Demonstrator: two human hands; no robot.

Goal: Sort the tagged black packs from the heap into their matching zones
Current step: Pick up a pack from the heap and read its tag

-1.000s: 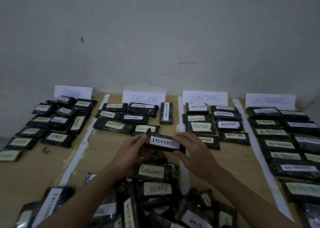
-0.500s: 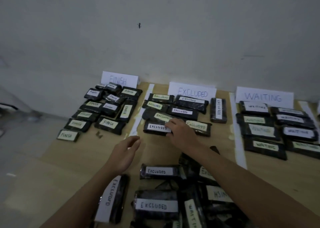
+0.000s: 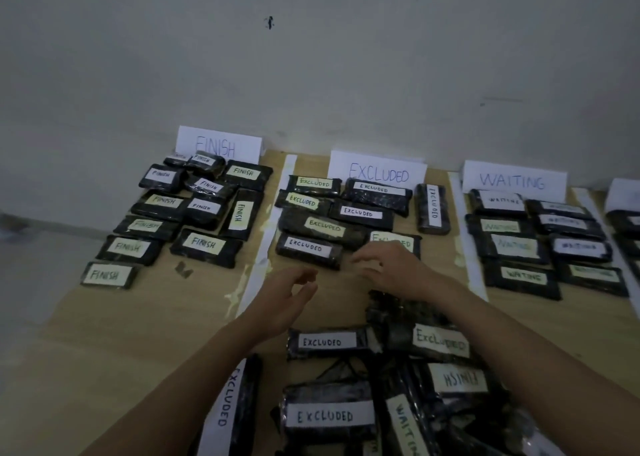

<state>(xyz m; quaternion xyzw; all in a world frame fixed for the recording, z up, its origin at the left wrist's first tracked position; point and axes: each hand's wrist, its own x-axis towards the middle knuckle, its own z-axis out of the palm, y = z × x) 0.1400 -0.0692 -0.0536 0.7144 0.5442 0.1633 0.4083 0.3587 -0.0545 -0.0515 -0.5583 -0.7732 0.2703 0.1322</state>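
Note:
A black pack tagged EXCLUDED (image 3: pixel 309 250) lies flat at the front left of the EXCLUDED zone, below the EXCLUDED sign (image 3: pixel 377 172). My right hand (image 3: pixel 391 267) hovers just to its right with loose fingers and holds nothing; it covers part of another EXCLUDED pack (image 3: pixel 394 240). My left hand (image 3: pixel 284 298) hangs empty over the bare wood in front of that zone, fingers relaxed. The heap (image 3: pixel 398 386) of tagged black packs fills the near middle, with EXCLUDED, FINISH and WAITING tags showing.
The FINISH sign (image 3: pixel 218 144) and several FINISH packs sit at the left, the WAITING sign (image 3: pixel 512 178) and its packs at the right. White tape strips (image 3: pixel 263 248) divide the zones. A wall rises behind the wooden table (image 3: pixel 138 334).
One second ago both hands held the EXCLUDED pack over the heap. It now lies in the EXCLUDED zone, and my right hand has let go and drawn back slightly.

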